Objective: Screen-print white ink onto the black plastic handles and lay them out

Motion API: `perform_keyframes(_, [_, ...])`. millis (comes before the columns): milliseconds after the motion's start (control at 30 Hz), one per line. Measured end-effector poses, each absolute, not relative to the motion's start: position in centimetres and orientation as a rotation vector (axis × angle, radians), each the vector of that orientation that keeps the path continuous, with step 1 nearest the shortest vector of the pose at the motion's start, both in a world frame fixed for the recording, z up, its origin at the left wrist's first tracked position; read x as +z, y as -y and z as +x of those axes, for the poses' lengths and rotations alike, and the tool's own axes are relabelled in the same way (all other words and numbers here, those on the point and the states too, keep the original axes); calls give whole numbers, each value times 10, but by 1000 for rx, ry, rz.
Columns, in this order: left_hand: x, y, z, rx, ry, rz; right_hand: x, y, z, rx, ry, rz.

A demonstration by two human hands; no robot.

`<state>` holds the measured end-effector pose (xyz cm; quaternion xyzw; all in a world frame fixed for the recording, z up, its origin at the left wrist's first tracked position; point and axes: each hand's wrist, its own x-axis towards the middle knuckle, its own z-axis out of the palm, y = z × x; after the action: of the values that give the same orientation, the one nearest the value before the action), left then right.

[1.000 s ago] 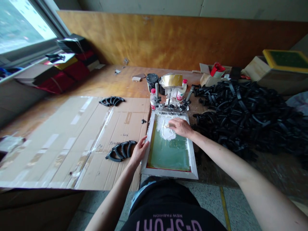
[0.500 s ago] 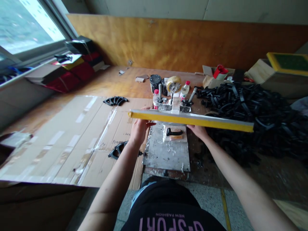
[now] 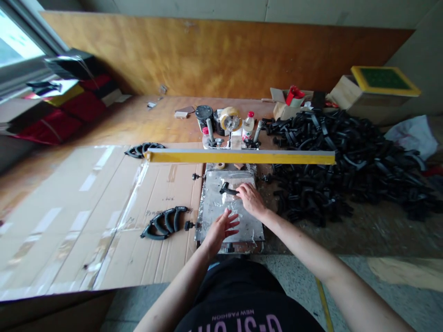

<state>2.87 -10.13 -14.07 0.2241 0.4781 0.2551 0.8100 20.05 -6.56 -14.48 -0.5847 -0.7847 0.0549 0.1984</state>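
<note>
My right hand (image 3: 251, 199) is closed on one end of a black curved plastic part (image 3: 226, 188), whose wider end points left over the metal plate (image 3: 216, 203). My left hand (image 3: 221, 230), fingers apart and holding nothing, hovers above the near part of that plate. Beyond both hands, a long yellow frame (image 3: 242, 157) with a pale top edge is seen edge-on across the plate's far end. Pale backing lies beneath the black part, partly hidden by my right hand.
A big heap of black parts (image 3: 311, 193) covers the right side. On cardboard (image 3: 104, 221) at left lie two groups of similar parts (image 3: 164, 223). Behind the frame stand a bottle (image 3: 248, 127), a black tub (image 3: 204, 117) and a tape roll (image 3: 230, 119).
Both hands have come off the yellow frame and moved nearer over the plate. My right hand has taken hold of the black part. The camera view has turned rightward.
</note>
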Motion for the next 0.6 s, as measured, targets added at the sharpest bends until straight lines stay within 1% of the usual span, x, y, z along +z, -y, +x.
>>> perform_keyframes(133, [-139,94,13,741,-1044,433,-136,93,172,253,2466,-1127])
perform_keyframes(200, [-148,92,-19,820,-1170,450,-136,99,188,292,2483,-1056])
perform_keyframes(233, [-156,92,-40,853,-1266,464,-137,101,204,298,2465,-1125])
perform_keyframes(333, [-184,95,-117,928,-1654,479,-149,107,274,318,2374,-1530])
perform_keyframes(433, [-208,101,-181,788,-2016,500,-175,124,342,480,2307,-1732])
perform_keyframes(500, [-217,103,-205,664,-2103,526,-196,136,371,556,2232,-1803])
perform_keyframes(600, [-221,98,-220,550,-2114,573,-214,142,387,646,2177,-1838])
